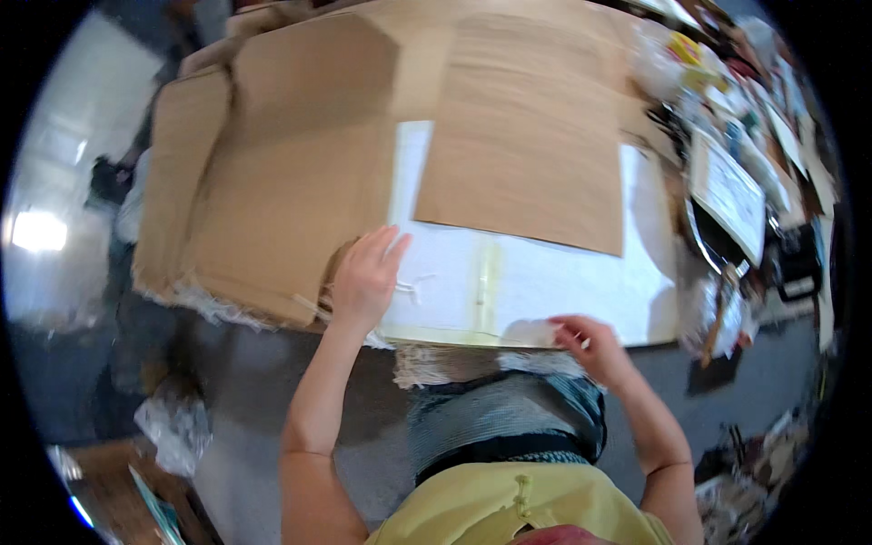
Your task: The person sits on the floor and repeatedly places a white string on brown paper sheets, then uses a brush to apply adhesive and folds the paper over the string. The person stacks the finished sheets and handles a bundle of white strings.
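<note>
My left hand (361, 283) reaches over the left part of a white sheet (554, 282), fingers stretched out beside the edge of a large piece of brown cardboard (291, 163). Short white strings (407, 289) lie next to its fingers. At the front edge of the white sheet, my right hand (592, 350) has loosely curled fingers, with a gap between thumb and forefinger; nothing shows in it. A yellowish tape strip (486, 286) runs down the white sheet. A brown paper sheet (531, 145) covers the sheet's far part.
Clutter crowds the table's right side: plastic bags (656, 68), a white framed panel (728, 195) and a black box-like object (799, 263). White fringe (422, 363) hangs from the front edge. A clear plastic bag (174, 431) and an open carton (136, 481) are at lower left.
</note>
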{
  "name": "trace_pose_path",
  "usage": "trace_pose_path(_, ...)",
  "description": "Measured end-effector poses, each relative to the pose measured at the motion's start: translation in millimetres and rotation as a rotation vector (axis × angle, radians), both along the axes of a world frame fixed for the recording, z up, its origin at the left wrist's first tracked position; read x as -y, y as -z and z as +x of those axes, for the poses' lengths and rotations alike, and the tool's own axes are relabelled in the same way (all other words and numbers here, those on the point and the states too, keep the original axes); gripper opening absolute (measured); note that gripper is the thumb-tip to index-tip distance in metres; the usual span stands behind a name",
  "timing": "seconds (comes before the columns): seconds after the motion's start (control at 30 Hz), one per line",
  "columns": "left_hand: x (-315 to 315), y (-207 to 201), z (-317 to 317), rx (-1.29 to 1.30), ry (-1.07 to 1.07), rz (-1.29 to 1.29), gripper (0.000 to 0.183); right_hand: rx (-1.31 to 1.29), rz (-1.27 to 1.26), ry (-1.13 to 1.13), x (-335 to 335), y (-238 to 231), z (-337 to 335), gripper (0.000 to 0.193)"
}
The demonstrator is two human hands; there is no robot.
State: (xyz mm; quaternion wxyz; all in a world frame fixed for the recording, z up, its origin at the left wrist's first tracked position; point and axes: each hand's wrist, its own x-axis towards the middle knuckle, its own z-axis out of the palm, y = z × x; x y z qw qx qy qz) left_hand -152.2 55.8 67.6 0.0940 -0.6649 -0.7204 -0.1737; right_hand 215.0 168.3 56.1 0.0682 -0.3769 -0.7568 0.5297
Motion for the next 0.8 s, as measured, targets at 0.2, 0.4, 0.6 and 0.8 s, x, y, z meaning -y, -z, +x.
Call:
trace_pose_path(0.2, -101.9, 47.0, 22.3, -0.119, 0.108, 0.102, 0.016, 0.651, 1.136, 0.233, -58.5, -48.0, 152.0, 0.041)
trace_pose_path(0.4, -109.4, 48.4, 59.4, -0.169, 0.245, -0.035, 0.004, 0.926, 1.258, 0.148, -60.5, -52.7, 215.2, 0.058)
trace_pose_path(0.6, -0.5, 37.8, 131.5, -0.027, 0.425, -0.009, 0.029, 0.182, 1.198, 0.65, -115.3, -57.8, 200.0, 0.019)
trace_pose_path(0.8, 35.2, 27.1, 140.6, 0.301, 0.315, -0.134, 0.036, 0.058, 0.741, 0.94, -165.2, -35.0, 215.1, 0.029)
